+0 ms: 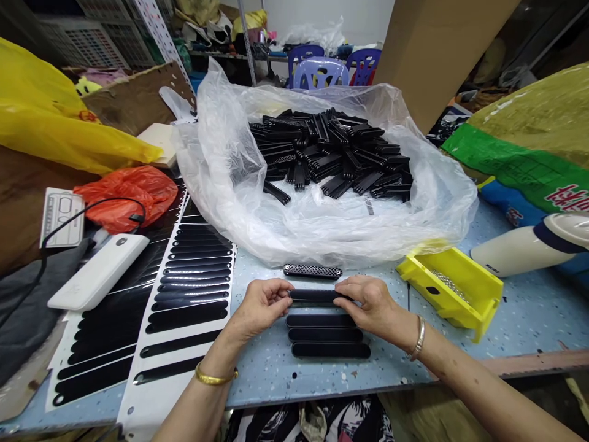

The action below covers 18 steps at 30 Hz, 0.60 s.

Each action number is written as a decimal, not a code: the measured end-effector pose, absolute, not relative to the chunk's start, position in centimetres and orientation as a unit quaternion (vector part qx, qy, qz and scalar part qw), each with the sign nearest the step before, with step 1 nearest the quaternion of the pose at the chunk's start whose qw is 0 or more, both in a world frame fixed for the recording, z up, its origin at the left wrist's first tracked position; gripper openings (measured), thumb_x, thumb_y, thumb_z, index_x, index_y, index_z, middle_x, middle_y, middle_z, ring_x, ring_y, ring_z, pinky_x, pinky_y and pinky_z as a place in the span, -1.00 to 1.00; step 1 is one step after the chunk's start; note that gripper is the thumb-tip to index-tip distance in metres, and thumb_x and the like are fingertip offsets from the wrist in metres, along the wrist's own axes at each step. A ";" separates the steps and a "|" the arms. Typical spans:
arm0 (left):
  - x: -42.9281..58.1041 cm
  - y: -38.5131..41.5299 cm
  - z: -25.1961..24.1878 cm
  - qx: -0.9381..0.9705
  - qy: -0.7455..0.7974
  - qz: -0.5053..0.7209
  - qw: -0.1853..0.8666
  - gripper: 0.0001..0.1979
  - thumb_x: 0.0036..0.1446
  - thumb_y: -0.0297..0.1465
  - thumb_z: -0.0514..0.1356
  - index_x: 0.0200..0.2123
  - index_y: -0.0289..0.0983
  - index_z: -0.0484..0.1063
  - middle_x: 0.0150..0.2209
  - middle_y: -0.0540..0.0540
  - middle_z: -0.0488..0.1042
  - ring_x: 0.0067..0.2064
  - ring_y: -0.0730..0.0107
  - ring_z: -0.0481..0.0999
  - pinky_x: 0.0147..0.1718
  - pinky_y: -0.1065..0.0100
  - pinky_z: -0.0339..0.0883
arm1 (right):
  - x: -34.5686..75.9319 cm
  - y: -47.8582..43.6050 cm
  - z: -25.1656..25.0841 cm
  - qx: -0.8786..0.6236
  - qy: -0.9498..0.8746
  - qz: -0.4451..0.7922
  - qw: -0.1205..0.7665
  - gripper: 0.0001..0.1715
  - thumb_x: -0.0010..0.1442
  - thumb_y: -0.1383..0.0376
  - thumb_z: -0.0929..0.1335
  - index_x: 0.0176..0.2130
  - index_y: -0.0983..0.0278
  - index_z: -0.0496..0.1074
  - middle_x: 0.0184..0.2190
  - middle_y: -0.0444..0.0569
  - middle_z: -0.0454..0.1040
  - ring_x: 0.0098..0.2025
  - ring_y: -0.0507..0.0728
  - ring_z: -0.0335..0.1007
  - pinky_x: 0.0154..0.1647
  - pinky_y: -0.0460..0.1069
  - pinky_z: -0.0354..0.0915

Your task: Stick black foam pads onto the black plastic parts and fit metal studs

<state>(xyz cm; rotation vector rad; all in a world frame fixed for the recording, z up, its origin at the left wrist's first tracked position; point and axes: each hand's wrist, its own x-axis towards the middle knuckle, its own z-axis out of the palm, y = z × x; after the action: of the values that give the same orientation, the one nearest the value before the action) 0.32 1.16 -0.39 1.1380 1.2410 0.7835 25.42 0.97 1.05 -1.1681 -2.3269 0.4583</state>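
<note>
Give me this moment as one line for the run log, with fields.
left hand: holds black plastic bar | right hand: holds same bar | beside: three black bars, mesh-faced bar

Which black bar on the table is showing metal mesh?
The lone bar just beyond the hands: its top is silver mesh. The held bar between the left hand and right hand, and the three bars nearer the person, look plain black.

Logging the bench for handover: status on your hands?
Left hand and right hand on one black strip, ends held. Three more strips lined up below. Mesh-faced strip just beyond, not touching.
</note>
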 end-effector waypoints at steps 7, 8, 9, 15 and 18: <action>0.5 1.2 0.0 0.516 0.550 0.318 0.574 -0.76 0.02 -0.25 0.22 -0.44 -0.34 0.50 -0.63 0.01 0.44 -0.60 0.52 0.44 -0.61 0.51 0.31 | 25.4 1.0 1.3 -0.435 -0.857 0.172 0.218 -0.94 0.12 0.40 0.42 -0.36 0.30 0.56 -0.37 0.02 0.59 -0.33 0.16 0.52 -0.27 -0.01 0.40; 0.5 1.2 0.0 0.519 0.550 0.318 0.572 -0.76 0.02 -0.24 0.22 -0.44 -0.33 0.50 -0.62 0.02 0.44 -0.60 0.52 0.44 -0.61 0.52 0.31 | 25.4 1.0 1.3 -0.437 -0.856 0.172 0.216 -0.94 0.11 0.41 0.42 -0.36 0.31 0.56 -0.37 0.02 0.59 -0.32 0.16 0.52 -0.27 -0.01 0.40; 0.6 1.2 -0.1 0.519 0.550 0.317 0.572 -0.76 0.03 -0.24 0.22 -0.44 -0.33 0.50 -0.62 0.02 0.44 -0.60 0.53 0.44 -0.61 0.52 0.31 | 25.3 1.0 1.3 -0.438 -0.856 0.171 0.214 -0.95 0.11 0.41 0.42 -0.36 0.31 0.56 -0.37 0.02 0.59 -0.32 0.16 0.52 -0.26 -0.01 0.40; 0.9 1.3 -0.3 0.510 0.567 0.320 0.562 -0.76 0.01 -0.24 0.24 -0.46 -0.32 0.50 -0.64 0.04 0.41 -0.62 0.53 0.42 -0.64 0.52 0.31 | 25.3 1.0 1.2 -0.443 -0.858 0.169 0.199 -0.94 0.13 0.39 0.41 -0.36 0.31 0.55 -0.36 0.03 0.59 -0.30 0.15 0.51 -0.24 -0.01 0.39; 1.1 1.4 -0.2 0.503 0.576 0.325 0.556 -0.77 -0.03 -0.24 0.26 -0.48 -0.32 0.49 -0.66 0.05 0.40 -0.64 0.53 0.41 -0.65 0.52 0.30 | 25.3 1.0 1.2 -0.445 -0.856 0.173 0.197 -0.94 0.14 0.39 0.41 -0.36 0.30 0.55 -0.36 0.02 0.59 -0.30 0.15 0.51 -0.24 -0.02 0.38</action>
<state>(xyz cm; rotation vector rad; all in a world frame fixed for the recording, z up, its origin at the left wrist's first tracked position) 1.08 1.38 -0.23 1.1881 1.3610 0.7670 25.30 1.01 1.21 -1.2462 -2.3977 0.4839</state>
